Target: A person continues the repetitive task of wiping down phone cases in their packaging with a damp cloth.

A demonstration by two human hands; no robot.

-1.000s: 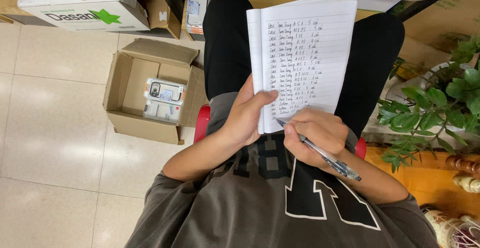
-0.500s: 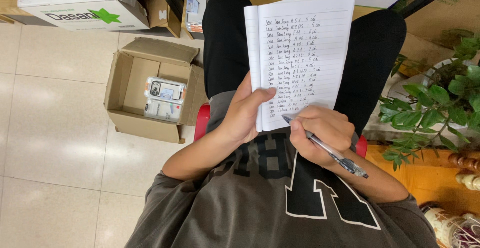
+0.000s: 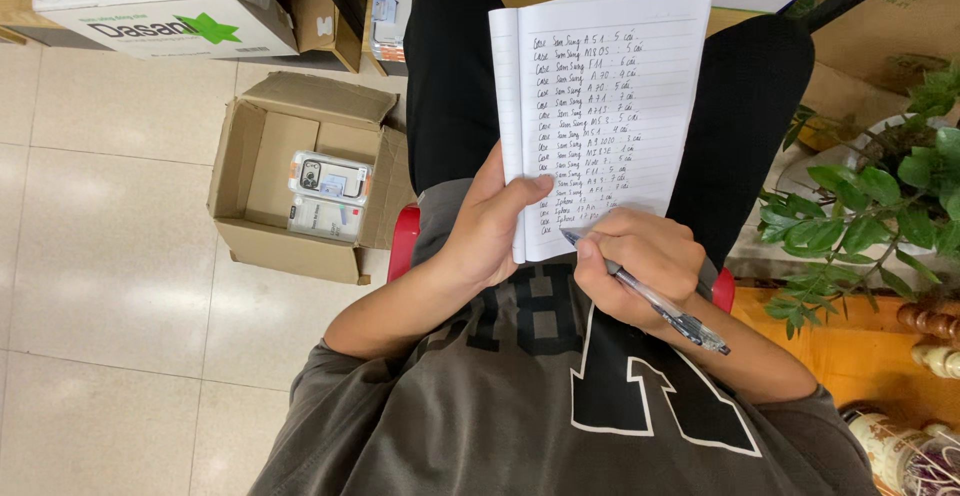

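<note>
An open lined notebook point(image 3: 610, 96) rests on my lap, its page filled with rows of handwriting. My left hand point(image 3: 495, 226) grips the notebook's lower left edge, thumb lying across the page. My right hand point(image 3: 635, 266) holds a clear ballpoint pen point(image 3: 660, 306), its tip touching the bottom line of the page. I am seated on a red stool point(image 3: 403, 241), wearing black trousers and a grey shirt.
An open cardboard box point(image 3: 250, 166) on the tiled floor to my left holds packaged phone cases point(image 3: 328, 194). A white carton point(image 3: 150, 1) and another phone case point(image 3: 395, 1) lie further off. A leafy potted plant point(image 3: 870, 206) stands at my right.
My right hand with the pen has shifted slightly along the lower lines of the page. The left hand keeps its hold on the notebook.
</note>
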